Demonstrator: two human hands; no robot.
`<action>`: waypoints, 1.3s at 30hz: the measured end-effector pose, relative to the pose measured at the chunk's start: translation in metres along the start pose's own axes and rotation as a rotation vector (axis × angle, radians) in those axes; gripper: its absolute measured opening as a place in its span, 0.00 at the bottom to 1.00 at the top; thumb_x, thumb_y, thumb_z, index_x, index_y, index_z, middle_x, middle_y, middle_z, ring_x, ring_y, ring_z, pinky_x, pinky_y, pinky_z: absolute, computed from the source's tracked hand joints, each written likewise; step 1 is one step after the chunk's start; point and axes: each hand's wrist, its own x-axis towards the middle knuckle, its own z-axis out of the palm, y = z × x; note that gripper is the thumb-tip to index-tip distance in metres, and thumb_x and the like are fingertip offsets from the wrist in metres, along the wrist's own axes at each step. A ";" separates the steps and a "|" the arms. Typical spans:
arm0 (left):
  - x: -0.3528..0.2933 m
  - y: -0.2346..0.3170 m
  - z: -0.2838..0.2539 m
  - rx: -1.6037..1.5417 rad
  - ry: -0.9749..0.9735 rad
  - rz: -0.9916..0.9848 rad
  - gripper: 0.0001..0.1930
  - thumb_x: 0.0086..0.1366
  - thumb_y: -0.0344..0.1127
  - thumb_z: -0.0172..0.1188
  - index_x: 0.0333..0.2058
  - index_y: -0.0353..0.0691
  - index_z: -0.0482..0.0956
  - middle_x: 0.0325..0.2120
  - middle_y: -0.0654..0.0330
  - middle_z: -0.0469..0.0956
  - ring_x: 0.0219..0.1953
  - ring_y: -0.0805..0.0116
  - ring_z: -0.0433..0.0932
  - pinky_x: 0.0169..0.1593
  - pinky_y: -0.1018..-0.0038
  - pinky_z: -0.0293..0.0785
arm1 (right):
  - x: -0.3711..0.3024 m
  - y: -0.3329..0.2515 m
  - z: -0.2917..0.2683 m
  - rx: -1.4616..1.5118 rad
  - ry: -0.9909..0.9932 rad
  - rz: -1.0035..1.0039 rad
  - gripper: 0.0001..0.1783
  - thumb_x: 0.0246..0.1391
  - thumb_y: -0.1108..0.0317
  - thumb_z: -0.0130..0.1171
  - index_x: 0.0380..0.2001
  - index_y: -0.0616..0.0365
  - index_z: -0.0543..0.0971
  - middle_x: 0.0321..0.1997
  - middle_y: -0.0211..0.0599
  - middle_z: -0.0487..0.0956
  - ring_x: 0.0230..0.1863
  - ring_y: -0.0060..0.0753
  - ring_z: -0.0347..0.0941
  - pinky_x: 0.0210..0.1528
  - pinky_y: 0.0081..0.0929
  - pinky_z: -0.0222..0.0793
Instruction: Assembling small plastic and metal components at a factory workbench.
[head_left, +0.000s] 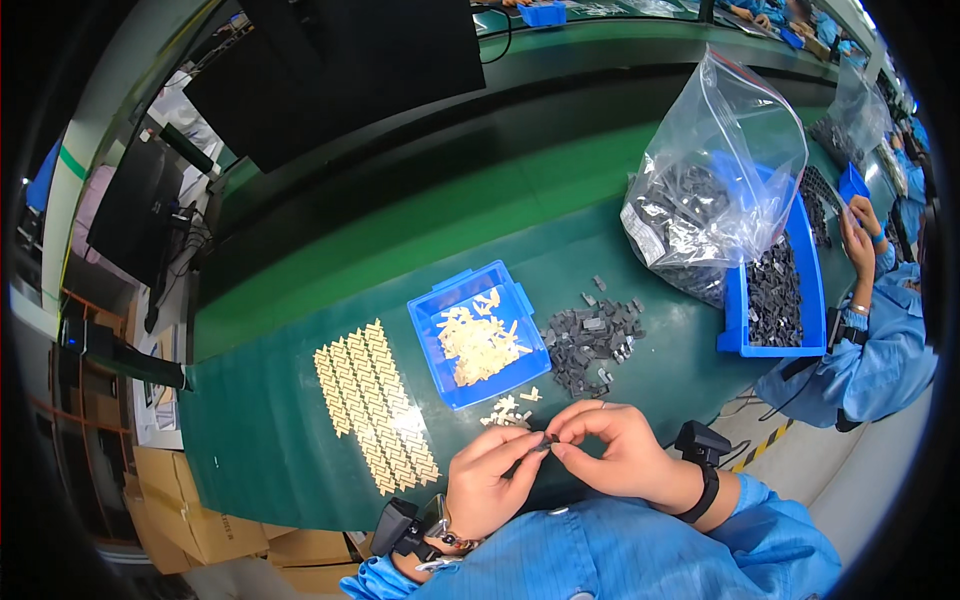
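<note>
A small dark piece point(546, 442) is mostly covered by the fingertips of the left hand point(487, 480) and right hand point(622, 455), so its full outline is hard to make out. It is pinched narrowly between both hands, near some loose pale pieces point(507, 412); its long axis seems to be laid roughly sideways, but which end points where cannot be told. Both blue sleeves point(775, 530) are cut off by the lower edge.

loose parts point(590, 345): dark grey | small tray point(500, 382): blue | laid-out pieces point(375, 405): cream, herringbone | tabletop point(270, 430): green
</note>
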 end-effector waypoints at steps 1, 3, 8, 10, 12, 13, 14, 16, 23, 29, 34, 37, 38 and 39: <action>0.001 0.001 0.000 0.016 -0.017 0.001 0.11 0.52 0.21 0.66 0.37 0.32 0.82 0.32 0.53 0.80 0.33 0.61 0.81 0.35 0.74 0.78 | 0.000 0.000 0.000 -0.012 0.000 0.016 0.01 0.49 0.79 0.62 0.26 0.65 0.79 0.37 0.39 0.81 0.34 0.23 0.75 0.36 0.21 0.69; 0.001 0.002 -0.001 0.020 -0.031 0.000 0.12 0.52 0.21 0.66 0.37 0.32 0.82 0.33 0.53 0.80 0.33 0.61 0.81 0.35 0.73 0.77 | -0.001 0.000 0.001 -0.024 0.001 0.033 0.02 0.49 0.78 0.62 0.26 0.64 0.79 0.36 0.38 0.81 0.31 0.23 0.75 0.34 0.20 0.69; 0.002 0.002 -0.002 0.043 -0.051 0.010 0.12 0.53 0.21 0.66 0.38 0.32 0.81 0.33 0.53 0.80 0.32 0.60 0.81 0.35 0.73 0.77 | -0.002 0.000 -0.001 -0.027 -0.019 0.047 0.02 0.49 0.78 0.62 0.28 0.65 0.80 0.37 0.38 0.81 0.32 0.20 0.74 0.33 0.18 0.68; 0.002 0.001 -0.002 0.039 -0.050 0.011 0.12 0.53 0.21 0.66 0.38 0.32 0.81 0.33 0.53 0.80 0.32 0.59 0.81 0.35 0.73 0.77 | -0.003 0.000 -0.001 0.001 -0.021 0.074 0.02 0.49 0.78 0.62 0.28 0.65 0.80 0.38 0.38 0.81 0.32 0.20 0.74 0.33 0.18 0.68; 0.002 0.002 -0.002 0.036 -0.050 -0.029 0.11 0.52 0.21 0.66 0.37 0.32 0.82 0.33 0.52 0.81 0.33 0.60 0.82 0.36 0.73 0.78 | -0.003 0.003 -0.001 0.030 -0.023 0.100 0.02 0.49 0.78 0.62 0.29 0.65 0.80 0.38 0.38 0.81 0.33 0.19 0.74 0.33 0.18 0.67; 0.002 0.003 -0.002 0.032 -0.049 -0.068 0.11 0.52 0.21 0.66 0.36 0.32 0.83 0.33 0.52 0.81 0.34 0.61 0.82 0.38 0.73 0.78 | -0.003 0.006 0.000 0.074 -0.009 0.120 0.04 0.49 0.75 0.63 0.30 0.64 0.81 0.38 0.38 0.82 0.32 0.21 0.74 0.33 0.19 0.68; 0.002 0.004 -0.002 0.033 -0.050 -0.068 0.11 0.52 0.21 0.66 0.36 0.32 0.83 0.33 0.52 0.81 0.34 0.61 0.82 0.38 0.73 0.78 | -0.003 0.008 0.000 0.119 0.005 0.139 0.07 0.48 0.72 0.65 0.31 0.64 0.81 0.37 0.38 0.82 0.31 0.23 0.74 0.33 0.20 0.70; 0.003 0.005 -0.003 0.025 -0.057 -0.063 0.11 0.52 0.21 0.66 0.36 0.32 0.82 0.33 0.52 0.81 0.35 0.60 0.82 0.39 0.73 0.78 | -0.003 0.007 0.001 0.109 0.001 0.143 0.06 0.48 0.73 0.65 0.31 0.64 0.81 0.37 0.38 0.82 0.31 0.23 0.74 0.33 0.20 0.70; 0.004 0.006 -0.002 0.054 -0.070 -0.051 0.11 0.52 0.21 0.66 0.36 0.32 0.83 0.32 0.52 0.81 0.35 0.61 0.82 0.39 0.73 0.78 | -0.001 0.001 -0.002 0.045 -0.013 0.088 0.06 0.48 0.73 0.64 0.31 0.64 0.81 0.37 0.38 0.82 0.31 0.23 0.75 0.32 0.20 0.69; 0.003 0.003 -0.004 0.064 -0.083 -0.007 0.12 0.53 0.20 0.65 0.38 0.32 0.81 0.33 0.52 0.80 0.33 0.58 0.81 0.35 0.72 0.77 | 0.001 0.002 -0.001 0.057 -0.007 0.097 0.06 0.48 0.73 0.64 0.30 0.64 0.82 0.35 0.38 0.82 0.31 0.24 0.74 0.32 0.20 0.69; 0.003 0.004 -0.003 0.057 -0.081 -0.007 0.12 0.53 0.20 0.66 0.38 0.33 0.81 0.33 0.52 0.80 0.33 0.59 0.81 0.35 0.73 0.77 | 0.001 0.002 -0.002 0.063 -0.010 0.099 0.05 0.47 0.73 0.64 0.29 0.64 0.82 0.34 0.37 0.82 0.30 0.23 0.74 0.31 0.20 0.69; 0.003 0.005 -0.003 0.048 -0.081 -0.015 0.12 0.53 0.21 0.66 0.38 0.33 0.81 0.33 0.52 0.80 0.33 0.59 0.81 0.35 0.73 0.77 | 0.001 0.004 -0.002 0.070 -0.013 0.113 0.05 0.47 0.73 0.65 0.29 0.63 0.82 0.34 0.36 0.82 0.30 0.22 0.74 0.30 0.20 0.69; 0.003 0.005 -0.003 0.050 -0.083 -0.016 0.12 0.53 0.21 0.66 0.38 0.33 0.81 0.33 0.52 0.80 0.33 0.59 0.81 0.35 0.73 0.77 | 0.001 0.005 -0.003 0.068 -0.019 0.126 0.05 0.47 0.73 0.65 0.29 0.63 0.82 0.34 0.36 0.82 0.29 0.21 0.74 0.30 0.20 0.69; 0.003 0.007 -0.003 0.050 -0.088 -0.035 0.12 0.52 0.21 0.66 0.37 0.33 0.82 0.33 0.52 0.81 0.34 0.60 0.82 0.37 0.73 0.78 | 0.002 0.005 -0.003 0.068 -0.016 0.126 0.05 0.47 0.73 0.65 0.29 0.63 0.82 0.34 0.36 0.82 0.29 0.21 0.74 0.30 0.20 0.69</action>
